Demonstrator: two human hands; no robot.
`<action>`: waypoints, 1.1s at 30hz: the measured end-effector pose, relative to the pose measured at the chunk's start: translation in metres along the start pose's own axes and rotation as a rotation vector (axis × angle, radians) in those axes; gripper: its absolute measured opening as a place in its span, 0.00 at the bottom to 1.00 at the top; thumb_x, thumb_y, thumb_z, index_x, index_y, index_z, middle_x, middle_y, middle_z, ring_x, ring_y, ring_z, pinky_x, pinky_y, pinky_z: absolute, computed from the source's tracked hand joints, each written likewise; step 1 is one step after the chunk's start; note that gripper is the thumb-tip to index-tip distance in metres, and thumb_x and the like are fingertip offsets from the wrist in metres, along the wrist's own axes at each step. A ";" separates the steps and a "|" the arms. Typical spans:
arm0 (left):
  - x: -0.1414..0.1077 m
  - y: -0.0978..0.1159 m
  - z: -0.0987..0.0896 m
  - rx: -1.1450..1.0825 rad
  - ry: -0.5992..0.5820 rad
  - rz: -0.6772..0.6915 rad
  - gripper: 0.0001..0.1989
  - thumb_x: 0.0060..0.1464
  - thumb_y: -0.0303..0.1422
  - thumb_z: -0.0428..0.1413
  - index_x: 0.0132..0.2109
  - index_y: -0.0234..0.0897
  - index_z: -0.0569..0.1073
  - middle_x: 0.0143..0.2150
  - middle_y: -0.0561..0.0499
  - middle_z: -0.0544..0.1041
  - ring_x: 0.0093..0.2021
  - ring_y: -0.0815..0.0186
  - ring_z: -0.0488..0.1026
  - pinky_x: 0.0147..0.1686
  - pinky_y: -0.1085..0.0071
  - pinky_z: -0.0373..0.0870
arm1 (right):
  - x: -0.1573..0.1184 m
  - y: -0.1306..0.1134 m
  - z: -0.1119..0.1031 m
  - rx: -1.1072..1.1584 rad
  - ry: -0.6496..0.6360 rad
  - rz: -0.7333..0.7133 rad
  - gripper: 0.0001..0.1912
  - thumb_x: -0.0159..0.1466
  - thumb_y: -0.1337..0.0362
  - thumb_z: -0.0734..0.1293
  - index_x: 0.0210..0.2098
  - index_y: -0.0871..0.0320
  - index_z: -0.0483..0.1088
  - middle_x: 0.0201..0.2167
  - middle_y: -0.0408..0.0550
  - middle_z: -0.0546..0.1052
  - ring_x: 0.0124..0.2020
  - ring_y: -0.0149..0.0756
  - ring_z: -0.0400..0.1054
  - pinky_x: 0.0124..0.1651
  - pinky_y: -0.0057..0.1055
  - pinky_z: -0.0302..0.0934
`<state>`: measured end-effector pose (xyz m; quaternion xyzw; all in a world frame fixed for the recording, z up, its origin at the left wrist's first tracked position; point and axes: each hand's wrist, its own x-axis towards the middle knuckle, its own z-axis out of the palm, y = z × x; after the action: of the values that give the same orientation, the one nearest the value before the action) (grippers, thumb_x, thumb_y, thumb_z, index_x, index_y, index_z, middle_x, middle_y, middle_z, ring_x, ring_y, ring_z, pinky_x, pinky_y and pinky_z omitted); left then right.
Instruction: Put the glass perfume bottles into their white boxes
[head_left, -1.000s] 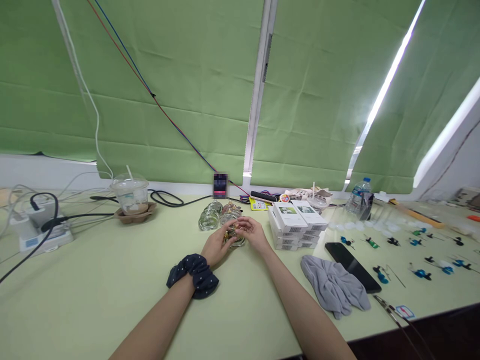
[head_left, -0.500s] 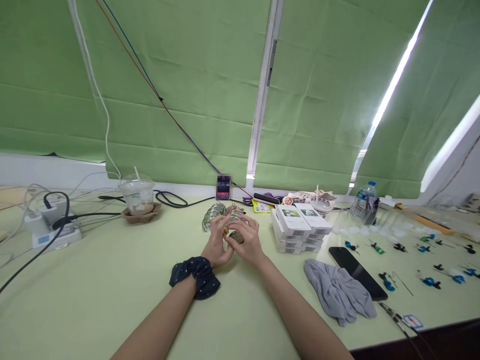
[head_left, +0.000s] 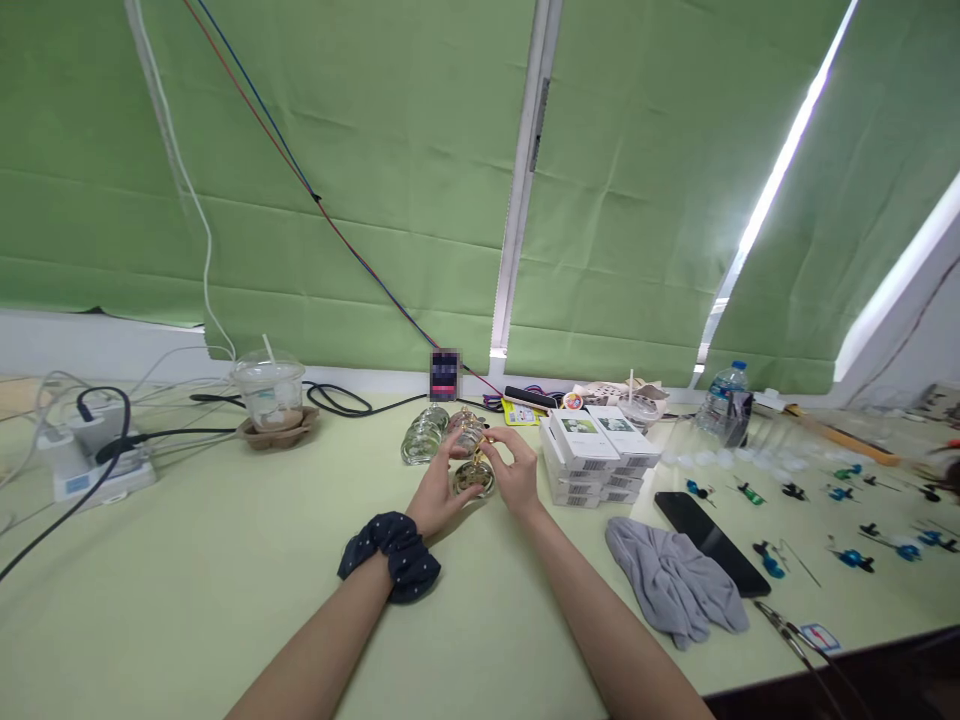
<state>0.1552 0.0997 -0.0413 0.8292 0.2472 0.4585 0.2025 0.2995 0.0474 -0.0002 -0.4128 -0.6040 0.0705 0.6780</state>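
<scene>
Between my hands a small round glass bottle (head_left: 472, 480) with dark patches inside stands upright at the table. My left hand (head_left: 437, 498) is wrapped round its left side, fingers behind and thumb in front. At the bottle's top, the thumb and fingers of my right hand (head_left: 514, 472) pinch a small gold-coloured piece (head_left: 480, 447); whether it is joined to the bottle, I cannot tell. Just behind my hands are greenish clear glass bottles (head_left: 422, 440) and pinkish ones (head_left: 466, 432) in rows, partly covered by my fingers.
White boxes (head_left: 592, 450) are stacked to the right, with a grey cloth (head_left: 679, 580) and black phone (head_left: 712, 545) nearer me. Small blue and black parts (head_left: 851, 558) lie far right. On the left stand a plastic cup (head_left: 268, 390) and a power strip (head_left: 105, 475).
The bottle has gone from tilted between both hands to upright. My right hand has shifted up and right, from the bottle's side to the gold-coloured piece.
</scene>
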 end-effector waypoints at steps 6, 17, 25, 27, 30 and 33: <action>-0.002 -0.004 0.002 -0.005 -0.052 -0.017 0.42 0.52 0.32 0.59 0.66 0.45 0.43 0.50 0.46 0.69 0.46 0.61 0.70 0.52 0.55 0.64 | 0.013 0.011 0.002 -0.075 -0.080 -0.075 0.06 0.59 0.62 0.65 0.34 0.54 0.73 0.34 0.49 0.76 0.36 0.38 0.68 0.43 0.37 0.63; 0.002 -0.003 0.000 0.044 -0.097 0.042 0.35 0.55 0.31 0.56 0.65 0.42 0.49 0.56 0.42 0.69 0.55 0.55 0.67 0.56 0.53 0.61 | 0.004 0.024 0.001 -0.134 -0.207 -0.024 0.18 0.56 0.65 0.66 0.46 0.56 0.65 0.34 0.46 0.75 0.34 0.36 0.69 0.43 0.35 0.62; 0.005 -0.007 -0.001 0.079 -0.102 0.074 0.28 0.54 0.30 0.55 0.61 0.45 0.57 0.54 0.47 0.70 0.48 0.60 0.70 0.51 0.59 0.65 | -0.020 -0.027 -0.046 -0.488 -0.211 -0.257 0.09 0.63 0.67 0.60 0.43 0.57 0.66 0.38 0.51 0.74 0.41 0.39 0.67 0.44 0.36 0.59; 0.006 -0.009 0.000 0.086 -0.107 0.065 0.28 0.54 0.30 0.55 0.61 0.45 0.57 0.52 0.47 0.71 0.47 0.60 0.70 0.51 0.58 0.65 | -0.040 -0.043 -0.079 -0.697 -0.266 -0.212 0.08 0.64 0.68 0.57 0.36 0.57 0.68 0.31 0.49 0.74 0.35 0.38 0.67 0.41 0.36 0.57; 0.006 -0.009 0.000 0.079 -0.114 0.055 0.28 0.54 0.30 0.55 0.61 0.45 0.58 0.49 0.47 0.72 0.47 0.59 0.69 0.51 0.58 0.64 | -0.069 -0.054 -0.132 -1.085 -0.213 0.079 0.08 0.64 0.63 0.59 0.35 0.57 0.69 0.35 0.51 0.75 0.40 0.45 0.67 0.44 0.41 0.54; 0.005 -0.005 0.000 0.045 -0.117 0.053 0.27 0.54 0.29 0.54 0.60 0.45 0.58 0.52 0.48 0.71 0.47 0.61 0.69 0.51 0.60 0.64 | -0.085 -0.055 -0.170 -1.341 -0.289 0.502 0.14 0.62 0.56 0.62 0.44 0.55 0.69 0.42 0.55 0.73 0.46 0.54 0.65 0.41 0.42 0.56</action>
<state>0.1565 0.1072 -0.0409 0.8652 0.2230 0.4088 0.1859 0.4044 -0.1194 -0.0180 -0.8520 -0.4880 -0.1077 0.1563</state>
